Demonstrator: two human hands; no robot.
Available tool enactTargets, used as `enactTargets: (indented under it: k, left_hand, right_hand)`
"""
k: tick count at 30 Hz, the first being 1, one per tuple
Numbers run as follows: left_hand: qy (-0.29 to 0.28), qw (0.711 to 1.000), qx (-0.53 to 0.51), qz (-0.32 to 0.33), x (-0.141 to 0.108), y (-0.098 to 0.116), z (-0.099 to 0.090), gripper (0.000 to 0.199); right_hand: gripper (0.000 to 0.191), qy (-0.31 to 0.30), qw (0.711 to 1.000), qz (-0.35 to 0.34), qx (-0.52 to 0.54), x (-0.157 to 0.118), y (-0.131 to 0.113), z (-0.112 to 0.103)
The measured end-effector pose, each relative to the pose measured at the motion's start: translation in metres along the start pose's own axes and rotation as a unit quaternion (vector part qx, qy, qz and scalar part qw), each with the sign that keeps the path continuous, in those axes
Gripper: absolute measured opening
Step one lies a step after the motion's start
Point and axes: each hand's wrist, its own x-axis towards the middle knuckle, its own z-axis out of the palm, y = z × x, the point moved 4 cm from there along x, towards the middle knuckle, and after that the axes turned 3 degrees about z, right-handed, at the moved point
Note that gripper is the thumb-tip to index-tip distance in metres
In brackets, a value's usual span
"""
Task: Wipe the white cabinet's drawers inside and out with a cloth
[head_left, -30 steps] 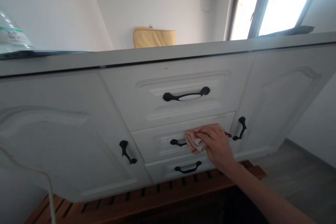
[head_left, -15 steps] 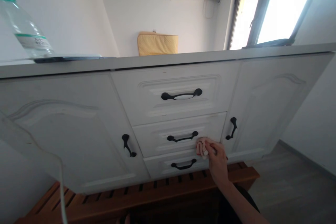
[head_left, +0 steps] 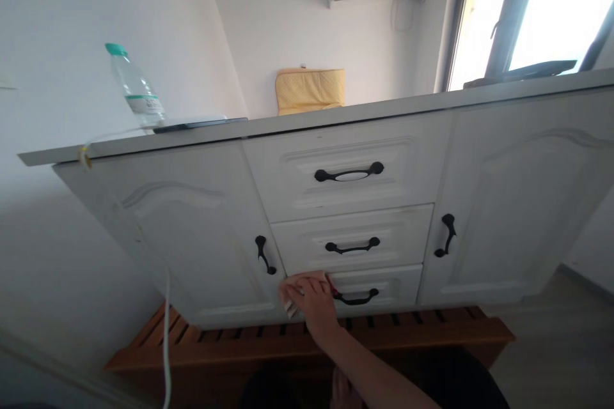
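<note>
Fingers of the right hand [head_left: 311, 299] lie pressed together and flat over a pinkish cloth [head_left: 291, 297], holding it against the left end of the bottom drawer [head_left: 393, 284] of a white cabinet [head_left: 192, 230]. Only the cloth's edges show, peeking out at the fingertips. Just right of the hand is that drawer's black handle [head_left: 357, 298]; just left is the left door's black handle [head_left: 264, 255]. The forearm runs down and to the right. Above sit the middle drawer [head_left: 352, 239] and top drawer [head_left: 348, 166]. A slatted wooden platform [head_left: 432, 329] carries the cabinet. On the countertop [head_left: 336, 118] at the left stands a plastic bottle [head_left: 135, 89]. The left hand is out of view.
</note>
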Motion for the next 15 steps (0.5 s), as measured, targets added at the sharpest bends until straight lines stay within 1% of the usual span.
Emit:
enactTargets:
  k: [2,3,5,7,10,12,13,14,15]
  left_hand:
    - [-0.008,1.000,-0.006,0.025,0.002,0.007,-0.019,0.061]
    - [-0.010,0.999,-0.005,0.038,0.002,0.008,-0.031,0.071]
    - [-0.003,0.998,0.007,0.057,0.001,0.008,-0.053,0.086]
    - [0.015,0.997,0.022,0.068,-0.001,0.007,-0.071,0.090]
    - [0.060,0.993,0.011,0.100,0.000,0.016,-0.086,0.088]
    - [0.084,0.988,-0.006,0.132,0.006,0.028,-0.092,0.088]
    - [0.092,0.985,-0.013,0.148,0.012,0.036,-0.094,0.087]
    - [0.097,0.982,-0.019,0.163,0.018,0.044,-0.096,0.086]
    - [0.097,0.979,-0.024,0.177,0.025,0.052,-0.098,0.085]
  right_hand:
    - [0.029,-0.002,1.000,-0.014,0.000,-0.005,0.004,0.002]
    - [0.027,-0.002,1.000,-0.019,0.000,-0.010,0.011,-0.002]
    - [0.025,0.004,1.000,-0.016,-0.003,-0.026,0.039,-0.016]
    - [0.028,0.017,1.000,0.011,-0.013,-0.049,0.081,-0.037]
    - [0.040,0.046,0.996,0.062,-0.037,-0.098,0.163,-0.073]
    - [0.039,0.074,0.990,0.118,-0.034,-0.135,0.218,-0.094]
    - [0.041,0.078,0.985,0.149,-0.027,-0.153,0.243,-0.102]
    - [0.044,0.098,0.977,0.188,-0.011,-0.170,0.264,-0.109]
    - [0.042,0.121,0.969,0.217,0.004,-0.186,0.279,-0.116]
